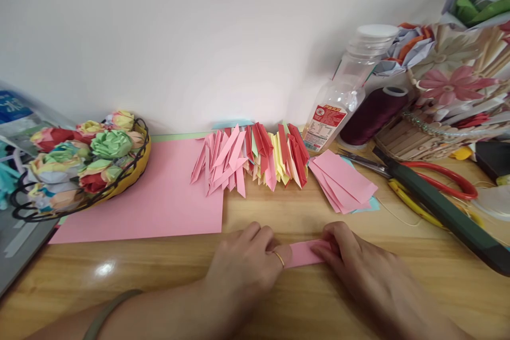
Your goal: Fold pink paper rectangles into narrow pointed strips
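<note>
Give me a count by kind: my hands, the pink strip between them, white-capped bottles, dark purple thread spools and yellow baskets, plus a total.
Hands: 2 (left hand, right hand)
Pink strip: 1
White-capped bottle: 1
Dark purple thread spool: 1
Yellow basket: 1
Total: 6

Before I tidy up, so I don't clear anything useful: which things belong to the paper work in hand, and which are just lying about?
Likely the job's:
- pink strip, held by left hand and right hand
- pink rectangles
- folded paper pieces
- pink sheet

Seemingly lying about:
- basket of paper flowers
- clear bottle
- purple spool
</note>
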`<state>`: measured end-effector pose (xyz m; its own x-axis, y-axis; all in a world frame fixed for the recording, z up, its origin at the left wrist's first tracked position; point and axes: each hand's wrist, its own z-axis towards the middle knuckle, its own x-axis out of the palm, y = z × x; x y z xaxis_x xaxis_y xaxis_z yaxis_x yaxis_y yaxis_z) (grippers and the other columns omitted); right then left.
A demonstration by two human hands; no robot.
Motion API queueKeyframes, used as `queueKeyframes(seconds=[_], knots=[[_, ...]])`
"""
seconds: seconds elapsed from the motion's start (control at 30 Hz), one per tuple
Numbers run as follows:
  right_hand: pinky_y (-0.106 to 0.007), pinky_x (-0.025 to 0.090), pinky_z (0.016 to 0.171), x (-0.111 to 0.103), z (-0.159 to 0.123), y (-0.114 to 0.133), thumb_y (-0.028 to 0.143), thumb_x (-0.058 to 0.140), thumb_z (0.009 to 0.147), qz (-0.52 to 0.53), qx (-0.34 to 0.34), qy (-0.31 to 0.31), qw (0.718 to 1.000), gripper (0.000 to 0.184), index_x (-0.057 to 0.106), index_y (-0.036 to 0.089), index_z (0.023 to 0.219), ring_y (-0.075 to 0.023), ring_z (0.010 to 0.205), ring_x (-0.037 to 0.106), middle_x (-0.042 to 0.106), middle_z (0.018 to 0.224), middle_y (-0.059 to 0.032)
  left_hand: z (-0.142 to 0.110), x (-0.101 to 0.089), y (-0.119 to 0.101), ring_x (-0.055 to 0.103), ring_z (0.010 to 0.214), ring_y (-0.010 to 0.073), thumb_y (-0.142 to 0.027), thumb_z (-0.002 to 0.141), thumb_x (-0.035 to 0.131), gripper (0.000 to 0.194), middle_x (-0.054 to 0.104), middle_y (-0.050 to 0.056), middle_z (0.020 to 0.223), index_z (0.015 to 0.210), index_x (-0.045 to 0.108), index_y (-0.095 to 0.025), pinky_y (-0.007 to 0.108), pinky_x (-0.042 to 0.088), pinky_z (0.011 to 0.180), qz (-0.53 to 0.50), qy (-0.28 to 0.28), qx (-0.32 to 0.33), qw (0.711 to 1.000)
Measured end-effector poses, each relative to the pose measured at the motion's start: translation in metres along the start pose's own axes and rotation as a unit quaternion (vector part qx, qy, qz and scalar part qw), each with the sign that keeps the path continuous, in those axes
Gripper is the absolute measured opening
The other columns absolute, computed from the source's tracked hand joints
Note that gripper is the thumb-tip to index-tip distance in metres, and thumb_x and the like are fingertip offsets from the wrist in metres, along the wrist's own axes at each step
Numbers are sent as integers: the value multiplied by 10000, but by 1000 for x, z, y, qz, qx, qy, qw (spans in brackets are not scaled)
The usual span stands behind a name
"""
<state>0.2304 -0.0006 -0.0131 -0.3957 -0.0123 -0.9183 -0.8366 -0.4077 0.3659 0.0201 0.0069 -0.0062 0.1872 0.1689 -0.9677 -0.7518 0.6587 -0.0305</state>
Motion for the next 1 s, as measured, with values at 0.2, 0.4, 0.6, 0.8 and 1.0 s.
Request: queueKeyframes(seconds=[0.2, 0.4, 0.6, 0.8, 1.0], knots=[[-215, 410, 407, -7, 3, 5, 262, 260, 957, -1, -54, 9, 999, 157, 353, 236, 833, -135, 481, 610, 603, 619, 16, -3, 3, -1, 447, 622, 159, -197, 857, 562, 216, 455, -14, 648, 1058, 536, -271, 229, 313, 476, 16, -5, 53, 998], [-216, 362, 375, -4, 3, 7, 239, 236, 949, -72, -80, -22, 994, 178, 359, 219, 822, -135, 427, 574, 562, 569, 20, -4, 0, 2, 456, 650, 167, -165, 852, 562, 337, 478, -3, 674, 1168, 495, -264, 237, 356, 495, 35, 23, 70, 997], [-245, 397, 417, -5, 1, -12, 236, 282, 940, -127, -65, -35, 989, 196, 457, 182, 870, -155, 493, 574, 569, 625, -10, -4, 1, 2, 446, 649, 165, -153, 868, 539, 264, 474, -7, 679, 1115, 519, -245, 241, 342, 508, 36, 11, 77, 996], [-382, 501, 846, -13, -5, -1, 232, 364, 935, -111, -206, -80, 969, 335, 464, 90, 1221, -228, 1071, 569, 616, 1141, -159, -2, 4, 2, 431, 641, 169, -197, 877, 540, 130, 453, 2, 683, 1000, 572, -226, 236, 307, 511, 56, -26, 38, 997], [-463, 440, 963, 0, -6, 14, 482, 478, 860, -129, -272, 38, 953, 704, 340, 5, 1358, -296, 1285, 357, 366, 1393, -207, 3, 4, 3, 479, 687, 195, -222, 918, 458, 159, 510, 38, 738, 931, 609, -173, 282, 381, 555, 58, -24, 17, 998]])
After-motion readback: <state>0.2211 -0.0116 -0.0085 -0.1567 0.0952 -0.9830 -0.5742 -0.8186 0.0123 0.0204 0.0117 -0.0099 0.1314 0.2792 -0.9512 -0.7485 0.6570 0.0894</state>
